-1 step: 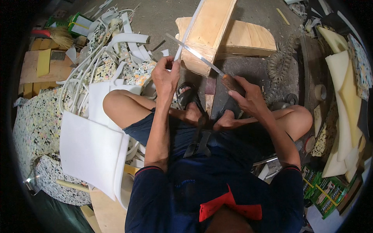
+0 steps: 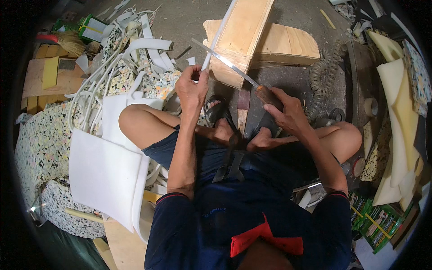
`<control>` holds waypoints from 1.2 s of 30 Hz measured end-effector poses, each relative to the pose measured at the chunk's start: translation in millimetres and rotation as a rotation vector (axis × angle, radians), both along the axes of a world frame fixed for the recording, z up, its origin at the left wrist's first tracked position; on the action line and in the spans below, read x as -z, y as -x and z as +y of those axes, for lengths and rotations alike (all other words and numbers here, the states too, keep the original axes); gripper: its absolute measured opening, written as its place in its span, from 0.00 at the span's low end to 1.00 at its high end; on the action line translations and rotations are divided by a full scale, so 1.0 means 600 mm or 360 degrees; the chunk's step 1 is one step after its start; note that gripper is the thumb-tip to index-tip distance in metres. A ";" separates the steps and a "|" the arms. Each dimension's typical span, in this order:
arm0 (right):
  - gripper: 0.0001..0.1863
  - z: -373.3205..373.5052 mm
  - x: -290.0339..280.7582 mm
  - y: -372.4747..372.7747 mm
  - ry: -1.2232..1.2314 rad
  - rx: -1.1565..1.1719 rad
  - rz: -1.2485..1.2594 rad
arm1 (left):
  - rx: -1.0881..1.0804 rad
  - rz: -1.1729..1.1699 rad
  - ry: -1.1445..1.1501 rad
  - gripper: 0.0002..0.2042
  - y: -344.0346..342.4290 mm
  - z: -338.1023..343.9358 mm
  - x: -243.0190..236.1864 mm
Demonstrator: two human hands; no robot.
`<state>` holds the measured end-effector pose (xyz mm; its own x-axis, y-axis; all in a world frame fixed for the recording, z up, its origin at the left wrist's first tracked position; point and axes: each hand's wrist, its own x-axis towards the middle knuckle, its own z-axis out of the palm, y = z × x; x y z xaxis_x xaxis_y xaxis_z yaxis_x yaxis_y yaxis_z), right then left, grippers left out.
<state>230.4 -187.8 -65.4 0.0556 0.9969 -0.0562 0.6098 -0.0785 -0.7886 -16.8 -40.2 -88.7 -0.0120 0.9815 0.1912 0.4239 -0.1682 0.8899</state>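
My right hand (image 2: 286, 110) is closed round the brown handle of a long, thin-bladed knife (image 2: 229, 64). Its blade slants up to the left, across the near end of a plywood box-shaped piece (image 2: 238, 38). A narrow white strip (image 2: 216, 39), which looks like foam, runs along that piece's left side. The strip's near end is pinched between the thumb and fingers of my left hand (image 2: 192, 87). Beneath the long piece, a second plywood piece (image 2: 288, 42) with a rounded end lies crosswise.
White foam sheets (image 2: 105, 175), thin offcuts and speckled foam blocks (image 2: 49, 139) are heaped on the left. Past them lies a straw brush (image 2: 71, 42). On the right are a coiled hose (image 2: 320, 81), a tape roll (image 2: 371, 107), cream foam pieces (image 2: 396, 117) and green packets (image 2: 375, 222).
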 end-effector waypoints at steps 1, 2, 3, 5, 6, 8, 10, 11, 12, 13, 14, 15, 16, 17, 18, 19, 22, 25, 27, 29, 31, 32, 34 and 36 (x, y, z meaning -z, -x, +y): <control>0.25 0.000 0.003 0.000 -0.0041 -0.0001 0.0001 | -0.0017 -0.0021 0.0008 0.11 0.000 0.000 0.002; 0.24 0.002 0.006 -0.001 -0.0129 -0.0051 0.0008 | -0.0004 0.0004 -0.0004 0.11 0.000 0.003 0.003; 0.24 -0.002 0.008 0.001 -0.0082 0.0003 0.0015 | -0.0011 0.0025 -0.0011 0.10 0.003 0.003 0.003; 0.24 -0.006 0.010 -0.006 -0.0079 0.0021 0.0031 | -0.0006 0.0049 0.0006 0.11 0.000 0.011 0.006; 0.24 -0.009 0.010 -0.007 -0.0096 0.0009 0.0056 | 0.0006 0.0069 0.0032 0.11 0.002 0.013 0.005; 0.24 -0.010 0.011 -0.007 -0.0128 0.0002 0.0098 | 0.0019 0.0071 0.0047 0.12 0.001 0.015 0.003; 0.24 -0.002 0.014 -0.005 -0.0131 0.0005 0.0014 | 0.0030 0.0051 0.0022 0.12 0.000 0.015 -0.001; 0.24 0.004 0.015 -0.003 -0.0129 0.0009 -0.0026 | 0.0011 0.0072 0.0045 0.12 -0.001 0.014 -0.002; 0.24 0.012 0.017 0.000 -0.0117 0.0015 -0.0019 | -0.0012 0.0092 0.0067 0.11 -0.002 0.014 -0.005; 0.24 0.019 0.019 0.002 -0.0111 0.0015 -0.0013 | -0.0041 0.0109 0.0083 0.10 -0.003 0.015 -0.007; 0.24 0.020 0.019 0.003 -0.0157 -0.0006 0.0014 | -0.0005 0.0105 0.0057 0.11 -0.003 0.014 -0.009; 0.25 0.020 0.020 0.004 -0.0058 0.0023 -0.0022 | 0.0004 0.0115 0.0047 0.11 -0.003 0.014 -0.010; 0.25 0.016 0.019 0.004 -0.0006 0.0032 -0.0035 | 0.0008 0.0123 0.0042 0.11 -0.002 0.014 -0.011; 0.26 0.010 0.018 0.003 0.0044 0.0036 -0.0050 | -0.0001 0.0131 0.0031 0.11 -0.001 0.014 -0.011; 0.26 0.002 0.017 0.001 0.0060 0.0036 -0.0013 | 0.0001 0.0104 0.0033 0.11 0.000 0.014 -0.010; 0.26 -0.008 0.015 -0.001 0.0077 0.0039 0.0026 | -0.0004 0.0079 0.0032 0.11 0.000 0.014 -0.008; 0.26 -0.018 0.018 -0.003 -0.0038 0.0001 0.0003 | 0.0016 -0.0015 0.0045 0.10 0.001 0.016 -0.002; 0.25 -0.003 0.030 0.002 -0.0083 0.0009 0.0005 | 0.0027 0.0028 0.0036 0.10 0.001 0.020 0.003; 0.25 0.007 0.037 0.004 -0.0070 0.0009 0.0006 | 0.0032 0.0036 0.0057 0.11 0.003 0.022 0.005; 0.25 0.007 0.042 0.003 -0.0140 -0.0035 -0.0013 | 0.0036 -0.0018 0.0164 0.11 0.006 0.025 0.007; 0.26 -0.009 0.043 -0.003 -0.0025 -0.0004 -0.0096 | 0.0046 -0.0014 0.0102 0.11 0.009 0.026 0.008; 0.26 -0.018 0.043 -0.006 0.0033 0.0004 -0.0133 | 0.0038 -0.0003 0.0117 0.11 0.011 0.025 0.008; 0.26 -0.031 0.045 -0.011 -0.0151 -0.0043 -0.0216 | 0.0019 0.0011 0.0131 0.11 0.013 0.025 0.009; 0.25 -0.034 0.050 -0.010 -0.0213 -0.0043 -0.0273 | 0.0023 0.0010 0.0149 0.11 0.014 0.025 0.009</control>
